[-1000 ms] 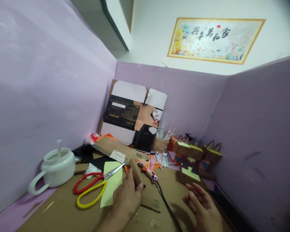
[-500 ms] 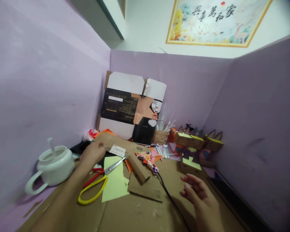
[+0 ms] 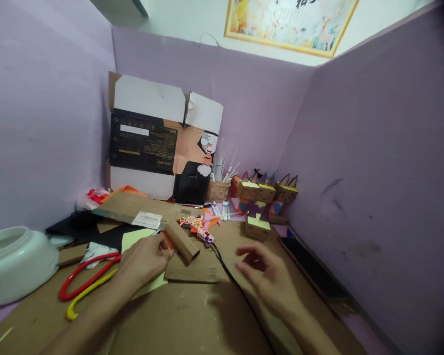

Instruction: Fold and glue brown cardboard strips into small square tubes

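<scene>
My left hand (image 3: 144,259) is closed, its fingers bent together over the yellow-green paper (image 3: 135,238), beside an orange strip (image 3: 167,240); what its fingertips hold, if anything, is too small to tell. The scissors' red handle (image 3: 91,276) and yellow handle (image 3: 92,291) lie left of it, partly under my forearm. A folded cardboard piece (image 3: 182,242) rests to its right, on a flat cardboard piece (image 3: 190,272). My right hand (image 3: 262,271) is raised at the right with fingers curved and apart, holding nothing. Between the hands lies a patterned glue gun (image 3: 198,229) with a black cord.
A white pot (image 3: 18,266) stands at the left. Behind are an opened box (image 3: 144,143), a basket (image 3: 219,191) of sticks, markers (image 3: 225,211) and several small eared cardboard boxes (image 3: 258,228). A black tray-like object (image 3: 314,268) lies along the right wall.
My left hand has moved from the long cardboard at the back to the yellow-green paper near the middle. My right hand stays raised and open. The view has turned right and down.
</scene>
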